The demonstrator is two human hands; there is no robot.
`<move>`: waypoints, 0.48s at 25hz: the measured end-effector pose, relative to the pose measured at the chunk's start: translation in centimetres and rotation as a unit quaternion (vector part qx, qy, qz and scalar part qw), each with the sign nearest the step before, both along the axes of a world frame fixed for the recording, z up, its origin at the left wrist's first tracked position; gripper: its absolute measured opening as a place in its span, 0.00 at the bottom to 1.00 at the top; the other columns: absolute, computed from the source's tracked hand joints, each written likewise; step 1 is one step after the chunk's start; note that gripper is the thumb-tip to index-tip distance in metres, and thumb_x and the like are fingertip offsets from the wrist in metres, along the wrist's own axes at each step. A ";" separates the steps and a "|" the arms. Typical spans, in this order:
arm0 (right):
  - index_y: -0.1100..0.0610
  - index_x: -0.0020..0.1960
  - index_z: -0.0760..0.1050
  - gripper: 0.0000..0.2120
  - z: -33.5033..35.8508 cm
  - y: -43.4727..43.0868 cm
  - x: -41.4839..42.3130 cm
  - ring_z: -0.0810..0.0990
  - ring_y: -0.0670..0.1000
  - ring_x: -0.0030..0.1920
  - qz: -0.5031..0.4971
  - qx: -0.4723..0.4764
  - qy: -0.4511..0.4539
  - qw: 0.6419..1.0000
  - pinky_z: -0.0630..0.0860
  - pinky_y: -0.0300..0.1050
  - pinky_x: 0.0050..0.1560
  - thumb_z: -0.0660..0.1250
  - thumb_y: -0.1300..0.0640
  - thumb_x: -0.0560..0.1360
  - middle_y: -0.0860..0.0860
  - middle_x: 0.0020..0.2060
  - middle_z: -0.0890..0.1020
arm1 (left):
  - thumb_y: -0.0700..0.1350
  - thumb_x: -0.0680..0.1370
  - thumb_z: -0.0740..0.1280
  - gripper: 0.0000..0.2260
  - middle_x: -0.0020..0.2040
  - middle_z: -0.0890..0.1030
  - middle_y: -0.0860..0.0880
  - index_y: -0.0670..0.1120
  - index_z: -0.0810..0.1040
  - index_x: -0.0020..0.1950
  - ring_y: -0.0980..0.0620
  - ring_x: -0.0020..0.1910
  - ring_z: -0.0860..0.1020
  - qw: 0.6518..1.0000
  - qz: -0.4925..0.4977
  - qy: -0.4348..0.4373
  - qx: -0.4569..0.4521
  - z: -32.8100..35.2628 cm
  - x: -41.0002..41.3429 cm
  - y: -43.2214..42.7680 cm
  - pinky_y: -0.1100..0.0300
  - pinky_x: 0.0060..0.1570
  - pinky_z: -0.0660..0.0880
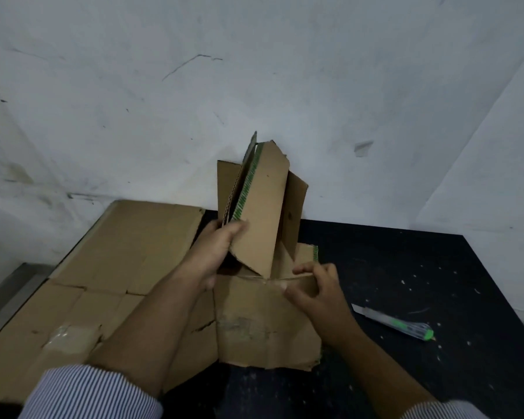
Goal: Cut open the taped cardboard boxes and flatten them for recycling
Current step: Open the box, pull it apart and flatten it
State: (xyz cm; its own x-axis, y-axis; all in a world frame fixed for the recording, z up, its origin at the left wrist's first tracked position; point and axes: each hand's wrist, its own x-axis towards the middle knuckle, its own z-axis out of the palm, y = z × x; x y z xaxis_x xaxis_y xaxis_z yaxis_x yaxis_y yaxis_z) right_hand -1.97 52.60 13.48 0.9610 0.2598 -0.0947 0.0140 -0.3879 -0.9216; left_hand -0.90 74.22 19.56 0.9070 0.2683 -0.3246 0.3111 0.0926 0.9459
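Note:
A small brown cardboard box [263, 207] with green printed edges stands partly collapsed in the middle of the black table, its flaps pointing up toward the wall. My left hand [215, 252] grips the lower left edge of the raised panel. My right hand [315, 285] pinches the box's lower right edge along a fold line. The box's front panel [266, 328] lies flat toward me, with old tape residue on it. A utility knife [397, 323] with a green and clear handle lies on the table to the right, apart from both hands.
A large flattened cardboard sheet [109, 267] with clear tape patches covers the table's left half and lies under my left forearm. The black table [421, 267] is flecked with small scraps at the right. A white scuffed wall [254, 86] rises directly behind.

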 end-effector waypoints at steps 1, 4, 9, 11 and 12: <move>0.47 0.54 0.75 0.14 -0.4 -0.6 -0.3 0.73 0.42 0.54 0.012 -0.048 -0.011 0.999 0.75 0.32 0.50 0.76 0.50 0.72 0.44 0.54 0.68 | 0.72 0.71 0.68 0.36 0.63 0.81 0.51 0.53 0.71 0.73 0.48 0.61 0.79 1.000 0.000 0.015 0.003 -0.2 0.2 -0.4 0.45 0.62 0.74; 0.50 0.51 0.75 0.11 -1.4 -0.9 -0.6 0.74 0.42 0.48 -0.023 -0.112 -0.065 0.991 0.71 0.26 0.46 0.73 0.61 0.74 0.44 0.52 0.69 | 0.75 0.74 0.58 0.40 0.75 0.70 0.51 0.54 0.63 0.79 0.47 0.72 0.69 0.997 0.010 0.036 0.070 -1.7 1.0 -1.4 0.48 0.68 0.67; 0.55 0.51 0.76 0.09 -3.2 -0.6 -0.7 0.74 0.40 0.46 -0.109 -0.140 -0.087 0.980 0.70 0.26 0.44 0.72 0.63 0.74 0.47 0.52 0.71 | 0.51 0.84 0.61 0.16 0.34 0.76 0.49 0.45 0.74 0.38 0.48 0.37 0.75 0.948 0.107 -0.083 0.288 -3.6 1.6 1.7 0.59 0.31 0.63; 0.55 0.53 0.76 0.10 -3.7 -0.6 -0.9 0.74 0.40 0.46 -0.124 -0.155 -0.089 0.976 0.69 0.26 0.44 0.73 0.62 0.74 0.47 0.51 0.71 | 0.44 0.83 0.62 0.14 0.35 0.76 0.45 0.42 0.72 0.38 0.46 0.37 0.74 0.911 0.112 -0.091 0.387 -4.6 1.6 4.4 0.56 0.32 0.60; 0.55 0.54 0.76 0.10 -3.8 -0.6 -0.9 0.74 0.40 0.46 -0.126 -0.157 -0.097 0.975 0.69 0.26 0.45 0.73 0.61 0.75 0.47 0.51 0.72 | 0.43 0.83 0.62 0.12 0.38 0.77 0.42 0.41 0.73 0.40 0.46 0.38 0.74 0.900 0.106 -0.088 0.414 -5.2 1.6 5.4 0.57 0.34 0.60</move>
State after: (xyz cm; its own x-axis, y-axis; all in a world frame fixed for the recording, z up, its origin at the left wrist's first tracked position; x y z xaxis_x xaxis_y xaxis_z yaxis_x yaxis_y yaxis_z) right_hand -2.91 52.03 9.71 0.9983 -0.0001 0.0588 0.0439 -0.6635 -0.7469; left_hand 0.73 79.66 14.33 0.8245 0.5257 0.2094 0.2084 -0.6261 0.7514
